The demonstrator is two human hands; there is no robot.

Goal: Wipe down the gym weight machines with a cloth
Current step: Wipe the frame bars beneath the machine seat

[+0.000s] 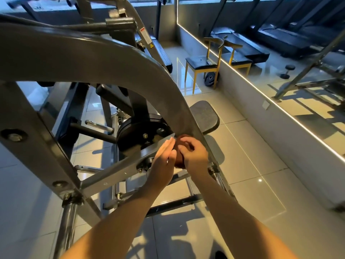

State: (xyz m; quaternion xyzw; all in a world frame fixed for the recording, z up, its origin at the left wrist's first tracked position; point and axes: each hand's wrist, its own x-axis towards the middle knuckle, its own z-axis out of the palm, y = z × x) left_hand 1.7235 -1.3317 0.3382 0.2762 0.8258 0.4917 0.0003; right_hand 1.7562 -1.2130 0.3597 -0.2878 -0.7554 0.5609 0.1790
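A grey steel weight machine fills the left and middle of the view, its thick curved arm sweeping down to the right. Low on that arm, my right hand grips a bunched reddish-brown cloth, which shows only between my two hands. My left hand lies flat with straight fingers against the cloth's left side, beside a grey cross bar. Black weight plates hang just behind the hands.
A padded seat sticks out behind the arm. A black chair with yellow legs and a weight plate stand by the mirror wall on the right. Glossy floor tiles lie to the right.
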